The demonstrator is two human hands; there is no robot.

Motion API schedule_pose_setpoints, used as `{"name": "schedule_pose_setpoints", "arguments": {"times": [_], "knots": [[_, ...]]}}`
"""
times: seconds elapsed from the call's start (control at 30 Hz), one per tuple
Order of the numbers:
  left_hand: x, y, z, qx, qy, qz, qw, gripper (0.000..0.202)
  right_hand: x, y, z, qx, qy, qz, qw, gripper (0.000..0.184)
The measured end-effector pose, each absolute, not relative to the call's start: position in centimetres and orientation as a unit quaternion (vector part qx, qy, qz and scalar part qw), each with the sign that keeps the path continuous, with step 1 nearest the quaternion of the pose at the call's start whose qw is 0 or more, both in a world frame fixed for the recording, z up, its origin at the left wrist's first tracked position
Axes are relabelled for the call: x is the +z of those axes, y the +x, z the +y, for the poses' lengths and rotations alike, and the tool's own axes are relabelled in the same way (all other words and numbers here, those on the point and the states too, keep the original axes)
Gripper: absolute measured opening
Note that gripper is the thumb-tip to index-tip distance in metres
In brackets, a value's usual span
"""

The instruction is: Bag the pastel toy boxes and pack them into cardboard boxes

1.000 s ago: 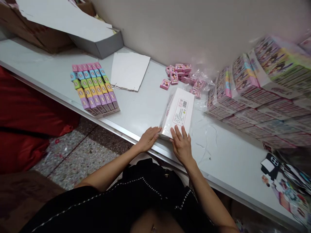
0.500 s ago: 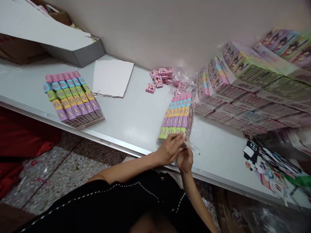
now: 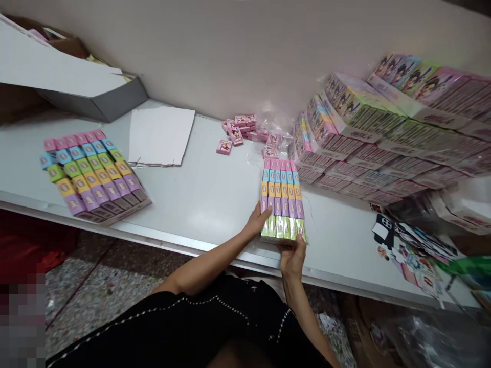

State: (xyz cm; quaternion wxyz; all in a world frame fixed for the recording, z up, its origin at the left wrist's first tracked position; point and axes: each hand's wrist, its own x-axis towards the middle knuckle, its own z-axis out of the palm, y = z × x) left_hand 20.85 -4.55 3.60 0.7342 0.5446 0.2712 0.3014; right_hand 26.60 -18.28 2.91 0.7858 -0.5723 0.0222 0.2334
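Observation:
A pack of small coloured boxes point(image 3: 282, 199) in clear plastic wrap lies near the front edge of the white table, with rows of pink, blue, yellow, purple and green. My left hand point(image 3: 260, 219) grips its left side, thumb on top. At the near right corner my right hand point(image 3: 293, 257) holds the pack, thumb up on the green row and fingers underneath, partly hidden. Loose small pink boxes point(image 3: 235, 135) and crumpled clear plastic point(image 3: 274, 125) lie just beyond the pack.
Wrapped packs point(image 3: 378, 138) are stacked at the right against the wall. An unwrapped group of coloured boxes point(image 3: 90, 174) stands at the left, beside white cardboard sheets point(image 3: 161, 135) and a grey box point(image 3: 115, 99). A dark phone case point(image 3: 383, 230) and stickers point(image 3: 420, 268) lie far right.
My left hand has moved from the pack's near end to its left side. The plastic now lies tighter over the pack, which sits straighter. The camera view has shifted.

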Motion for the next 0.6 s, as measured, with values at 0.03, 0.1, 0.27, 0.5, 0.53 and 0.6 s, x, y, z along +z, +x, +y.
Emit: {"name": "schedule_pose_setpoints", "arguments": {"times": [0.03,0.1,0.27,0.5,0.53,0.6], "knots": [[3.8,20.7,-4.9,0.306,0.528,0.250,0.752,0.064,2.9,26.4,-18.3,0.219,-0.573,0.015,0.789,0.053],[4.5,20.2,-6.0,0.328,0.509,0.239,0.759,0.066,2.9,26.1,-18.7,0.205,-0.571,-0.003,0.795,0.054],[8.2,18.1,-8.4,0.380,0.493,0.245,0.744,0.070,6.1,26.2,-19.0,0.224,-0.513,-0.094,0.823,0.059],[19.6,23.7,-4.5,0.477,0.640,0.127,0.589,0.078,20.4,33.7,-15.5,0.170,-0.463,-0.172,0.853,0.047],[21.7,26.0,-2.9,0.480,0.669,0.100,0.559,0.075,22.7,35.7,-14.6,0.164,-0.469,-0.177,0.850,0.047],[25.5,31.2,0.6,0.474,0.715,0.045,0.512,0.069,26.9,40.0,-12.5,0.150,-0.475,-0.174,0.850,0.050]]}}
